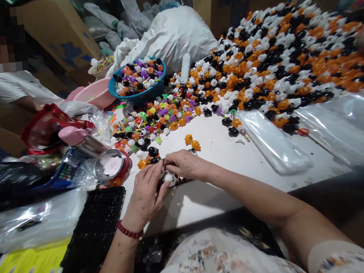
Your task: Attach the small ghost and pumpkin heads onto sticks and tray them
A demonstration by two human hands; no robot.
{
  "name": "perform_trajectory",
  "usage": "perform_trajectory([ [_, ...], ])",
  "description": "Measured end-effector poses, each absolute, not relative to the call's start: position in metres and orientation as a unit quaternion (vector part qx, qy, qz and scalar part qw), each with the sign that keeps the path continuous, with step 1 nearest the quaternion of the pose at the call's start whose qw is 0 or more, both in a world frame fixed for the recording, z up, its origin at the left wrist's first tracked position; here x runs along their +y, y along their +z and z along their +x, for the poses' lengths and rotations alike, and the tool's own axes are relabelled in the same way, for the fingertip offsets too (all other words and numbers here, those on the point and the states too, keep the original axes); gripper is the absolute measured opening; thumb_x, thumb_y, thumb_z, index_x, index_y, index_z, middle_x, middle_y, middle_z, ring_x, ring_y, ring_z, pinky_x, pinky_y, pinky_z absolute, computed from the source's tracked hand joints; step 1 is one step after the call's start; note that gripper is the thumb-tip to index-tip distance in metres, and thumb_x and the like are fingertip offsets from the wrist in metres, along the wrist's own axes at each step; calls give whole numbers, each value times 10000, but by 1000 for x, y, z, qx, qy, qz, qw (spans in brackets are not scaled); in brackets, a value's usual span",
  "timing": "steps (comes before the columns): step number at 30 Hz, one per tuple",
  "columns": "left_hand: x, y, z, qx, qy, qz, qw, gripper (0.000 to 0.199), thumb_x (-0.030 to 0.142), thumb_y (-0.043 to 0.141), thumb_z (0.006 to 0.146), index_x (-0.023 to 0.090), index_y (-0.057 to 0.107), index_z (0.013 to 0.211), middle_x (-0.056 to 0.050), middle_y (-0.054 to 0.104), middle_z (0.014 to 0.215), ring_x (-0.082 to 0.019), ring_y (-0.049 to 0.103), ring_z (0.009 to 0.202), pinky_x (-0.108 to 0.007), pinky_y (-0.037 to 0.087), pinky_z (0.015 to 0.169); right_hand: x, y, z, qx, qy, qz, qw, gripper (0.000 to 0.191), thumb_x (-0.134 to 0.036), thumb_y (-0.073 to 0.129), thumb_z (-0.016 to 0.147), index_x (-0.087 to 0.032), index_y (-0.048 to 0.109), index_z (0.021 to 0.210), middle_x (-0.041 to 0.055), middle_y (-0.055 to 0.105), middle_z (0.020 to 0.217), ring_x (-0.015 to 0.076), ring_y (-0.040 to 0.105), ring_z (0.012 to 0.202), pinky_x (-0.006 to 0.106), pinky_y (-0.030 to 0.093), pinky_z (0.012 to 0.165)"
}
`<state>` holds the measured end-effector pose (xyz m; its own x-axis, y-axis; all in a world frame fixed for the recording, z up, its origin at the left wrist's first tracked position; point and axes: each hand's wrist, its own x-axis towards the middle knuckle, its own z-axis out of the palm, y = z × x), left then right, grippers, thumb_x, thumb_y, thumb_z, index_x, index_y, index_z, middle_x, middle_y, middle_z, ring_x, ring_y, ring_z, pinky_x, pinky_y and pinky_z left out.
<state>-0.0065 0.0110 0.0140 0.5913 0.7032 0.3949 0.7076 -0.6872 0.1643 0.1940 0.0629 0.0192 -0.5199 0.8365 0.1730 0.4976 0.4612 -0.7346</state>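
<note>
– Black lattice tray (184, 180), plastic by its look. Where is it placed?

– Near the front edge of the worktop (226, 149), toward the left corner, mostly covered by both hands. One white toy (170, 179) is seen between them, at the tray.

– Grip?

– Left hand (146, 191): thumb parted from fingers, beside the toy. Right hand (187, 164): fingers curled over the tray, tips hidden. Whether anything is pinched cannot be told for either.

– Handling?

– Light and fairly stiff, presumably; thin bars could be snapped if squeezed. Best held by the end rims. Toy judged light, smooth, slightly slippery; best taken round its sides.

– Surroundings?

– Orange toys (196, 146) are left just beyond, black toys (152, 151) near the left hand. Clear bags (272, 148) are laid toward the right edge, a mixed heap (282, 68) along the far one.
</note>
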Motion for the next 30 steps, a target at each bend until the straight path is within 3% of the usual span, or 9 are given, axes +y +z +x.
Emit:
perform_trajectory([
  [8,26,13,-13,-400,-208,-892,17,521,142,491,953,200,394,1461,-116,631,1263,-272,519,1219,-494,463,1048,69,24,203,-814,268,-429,284,77,-140,581,926,-143,657,917,39,668,827,132,549,750,231,348,694],
  [16,37,12,-13,-418,-247,-874,-4,392,161,475,964,188,514,1354,-114,649,1174,-233,582,1115,-415,505,992,74,20,203,-834,250,-388,301,77,-110,578,918,-149,623,870,25,630,809,129,512,738,232,347,707],
  [25,39,14,-12,-424,-226,-877,-5,441,189,469,961,244,492,1397,-106,627,1209,-249,573,1141,-441,500,991,77,18,201,-823,308,-362,312,85,-122,575,917,-159,640,877,13,659,809,122,557,754,223,383,719],
  [30,33,23,-7,-391,-227,-892,17,548,189,480,953,286,387,1485,-106,590,1326,-276,530,1235,-489,420,1062,76,13,199,-843,298,-345,285,83,-116,562,912,-158,634,906,31,677,855,144,581,802,242,404,745],
])
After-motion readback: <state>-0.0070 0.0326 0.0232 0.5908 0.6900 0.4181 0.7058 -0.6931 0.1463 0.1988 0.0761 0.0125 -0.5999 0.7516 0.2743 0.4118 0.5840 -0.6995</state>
